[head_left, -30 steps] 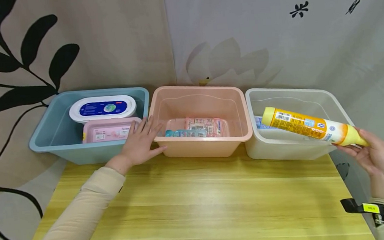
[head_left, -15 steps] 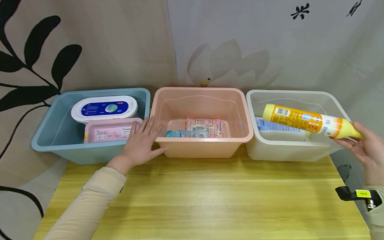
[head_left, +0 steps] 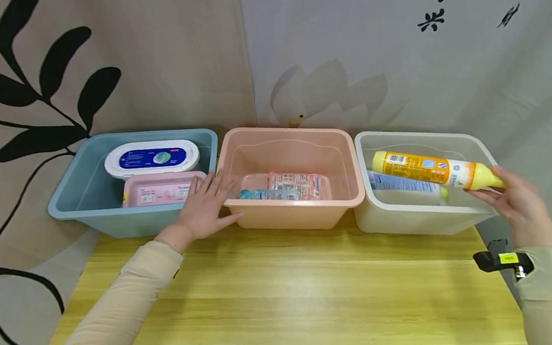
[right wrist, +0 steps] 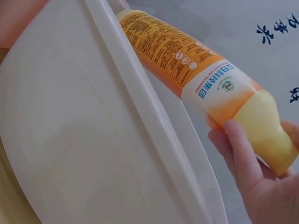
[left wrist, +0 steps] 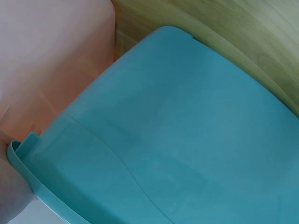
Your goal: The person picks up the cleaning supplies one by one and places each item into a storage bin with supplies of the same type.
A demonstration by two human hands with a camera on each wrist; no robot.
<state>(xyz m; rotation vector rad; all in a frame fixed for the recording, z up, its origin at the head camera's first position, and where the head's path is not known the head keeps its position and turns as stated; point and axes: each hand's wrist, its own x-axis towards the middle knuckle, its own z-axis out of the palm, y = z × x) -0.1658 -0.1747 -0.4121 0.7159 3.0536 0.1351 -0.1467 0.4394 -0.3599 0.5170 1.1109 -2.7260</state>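
Note:
My right hand [head_left: 522, 203] grips a yellow and orange bottle [head_left: 418, 168] by its yellow narrow end. Held lengthwise over the white bin [head_left: 408, 221], the bottle slants slightly down toward the hand. Beneath it, inside that bin, lies a blue and white bottle [head_left: 400, 182], partly covered. In the right wrist view, fingers and thumb wrap the yellow end of the bottle [right wrist: 210, 86] beside the bin wall [right wrist: 79, 135]. My left hand [head_left: 201, 209], fingers spread and straight, rests at the adjoining rims of the blue bin [head_left: 127, 223] and pink bin [head_left: 289, 216].
A white oval pack [head_left: 152, 158] and a pink pack [head_left: 164, 190] sit in the blue bin. The pink bin holds a pink printed packet [head_left: 301, 183] and a small blue tube [head_left: 268, 195]. The wooden table [head_left: 276, 293] extends in front; a curtain [head_left: 172, 55] hangs behind.
My right hand has moved left and further from me, carrying the yellow and orange bottle deeper over the white bin. More of the blue and white bottle shows. The left hand stays put.

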